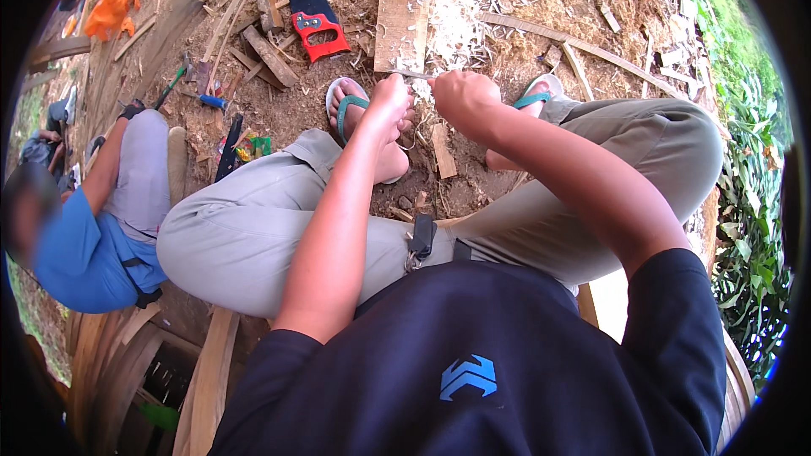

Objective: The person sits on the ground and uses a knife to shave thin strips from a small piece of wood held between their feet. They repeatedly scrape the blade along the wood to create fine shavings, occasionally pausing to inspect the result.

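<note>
My left hand [392, 105] and my right hand [461, 99] are close together, both with curled fingers. Between them runs a thin, flat, greyish blade-like strip [411, 74], each hand gripping toward one end. Its exact kind is too small to make out. The strip lies across the near end of a wooden plank [402, 17], which stretches away from me on the ground. Pale curled wood shavings [456, 17] are heaped along the plank's right side. A small wood offcut [443, 150] lies on the dirt below my hands, between my sandalled feet.
A handsaw [314, 13] with a red handle lies left of the plank, near wood scraps [269, 57]. A blue-handled tool [213, 101] and an orange cloth [112, 12] are farther left. A person in blue [97, 241] sits at my left. Leafy plants [750, 203] border the right.
</note>
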Available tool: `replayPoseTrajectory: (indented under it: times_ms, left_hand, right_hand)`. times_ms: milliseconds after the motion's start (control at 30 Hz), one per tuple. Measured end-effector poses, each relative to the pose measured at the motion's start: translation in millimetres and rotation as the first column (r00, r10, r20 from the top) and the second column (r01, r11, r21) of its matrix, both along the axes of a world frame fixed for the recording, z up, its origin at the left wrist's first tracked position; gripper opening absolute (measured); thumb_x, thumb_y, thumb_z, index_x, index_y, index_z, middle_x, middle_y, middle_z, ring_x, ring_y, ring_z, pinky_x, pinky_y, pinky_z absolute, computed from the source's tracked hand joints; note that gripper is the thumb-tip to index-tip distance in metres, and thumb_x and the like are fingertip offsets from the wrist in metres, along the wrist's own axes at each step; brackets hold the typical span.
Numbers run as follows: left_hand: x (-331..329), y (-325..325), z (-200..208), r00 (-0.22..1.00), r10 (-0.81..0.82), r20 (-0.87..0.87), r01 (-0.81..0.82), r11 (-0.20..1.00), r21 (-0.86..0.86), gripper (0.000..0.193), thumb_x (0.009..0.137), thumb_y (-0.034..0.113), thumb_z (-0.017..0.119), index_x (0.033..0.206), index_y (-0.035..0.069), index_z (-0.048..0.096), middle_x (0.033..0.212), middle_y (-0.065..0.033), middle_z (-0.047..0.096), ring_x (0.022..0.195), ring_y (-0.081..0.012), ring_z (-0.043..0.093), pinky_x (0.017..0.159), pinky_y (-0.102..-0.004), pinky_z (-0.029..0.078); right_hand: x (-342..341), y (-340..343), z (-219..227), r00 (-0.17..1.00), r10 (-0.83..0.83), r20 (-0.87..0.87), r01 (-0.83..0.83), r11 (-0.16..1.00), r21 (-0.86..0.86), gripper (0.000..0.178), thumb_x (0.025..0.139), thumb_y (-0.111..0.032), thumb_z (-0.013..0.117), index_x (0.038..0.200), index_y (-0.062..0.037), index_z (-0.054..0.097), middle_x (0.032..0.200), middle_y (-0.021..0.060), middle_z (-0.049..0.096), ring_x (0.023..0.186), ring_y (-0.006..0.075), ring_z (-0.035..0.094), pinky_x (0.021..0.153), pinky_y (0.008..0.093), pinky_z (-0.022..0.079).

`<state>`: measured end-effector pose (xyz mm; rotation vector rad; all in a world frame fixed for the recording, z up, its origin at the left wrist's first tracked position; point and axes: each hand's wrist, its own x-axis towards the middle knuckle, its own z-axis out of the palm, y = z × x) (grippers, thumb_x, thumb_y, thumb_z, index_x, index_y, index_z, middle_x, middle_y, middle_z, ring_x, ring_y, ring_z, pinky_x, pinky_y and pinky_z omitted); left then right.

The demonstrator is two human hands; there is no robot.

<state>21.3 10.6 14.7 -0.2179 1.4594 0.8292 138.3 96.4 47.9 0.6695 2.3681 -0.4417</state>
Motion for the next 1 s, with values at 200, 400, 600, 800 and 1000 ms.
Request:
replayPoseTrajectory:
  times_ms: [200,400,600,800,1000]
  left_hand:
    - [2,3,4,1.000,0.009,-0.010,-0.009,1.000,-0.001,0.015,0.088,0.020,0.031,0.079,0.013,0.041,0.054,0.0054,0.033,0.039,-0.0077,0.027,0.033,-0.0233,0.020]
    - [-6,3,6,0.998,0.021,0.053,-0.021,1.000,0.000,0.012,0.086,0.016,0.032,0.079,0.012,0.041,0.054,0.0054,0.031,0.039,-0.0074,0.027,0.032,-0.0229,0.019]
    - [-8,4,8,0.997,0.030,0.074,-0.030,1.000,0.003,0.012,0.086,0.017,0.032,0.079,0.012,0.041,0.053,0.0052,0.031,0.039,-0.0075,0.027,0.032,-0.0234,0.019]
    - [-6,-2,3,0.998,-0.007,0.057,0.006,1.000,0.019,0.013,0.087,0.018,0.032,0.078,0.013,0.041,0.053,0.0047,0.032,0.039,-0.0078,0.028,0.032,-0.0236,0.020]
    - [1,2,10,0.999,0.029,0.030,-0.029,1.000,-0.006,0.012,0.086,0.017,0.033,0.077,0.012,0.040,0.053,0.0048,0.031,0.038,-0.0079,0.027,0.032,-0.0237,0.019]
  right_hand:
    - [-15,2,-36,0.993,-0.098,0.063,0.096,0.995,0.027,0.024,0.098,-0.019,0.051,0.105,-0.0051,0.069,0.104,0.0090,0.071,0.095,0.0216,0.070,0.069,0.0322,0.058]
    - [-7,18,-36,0.998,-0.035,-0.050,0.033,0.998,-0.046,0.038,0.104,-0.026,0.037,0.103,-0.0037,0.068,0.105,0.0126,0.070,0.096,0.0247,0.070,0.073,0.0350,0.057]
    - [2,15,12,1.000,-0.008,0.004,0.008,0.990,-0.143,0.034,0.102,-0.024,0.041,0.104,-0.0024,0.067,0.105,0.0155,0.070,0.095,0.0273,0.070,0.073,0.0361,0.057]
    - [5,0,18,0.999,0.009,0.035,-0.007,0.997,-0.074,0.021,0.093,-0.014,0.057,0.108,-0.0030,0.067,0.106,0.0126,0.070,0.097,0.0248,0.070,0.073,0.0341,0.058]
    - [-9,-3,-19,0.995,-0.093,0.028,0.093,0.996,0.010,0.023,0.091,-0.014,0.060,0.110,-0.0022,0.066,0.108,0.0121,0.070,0.101,0.0259,0.069,0.073,0.0327,0.058]
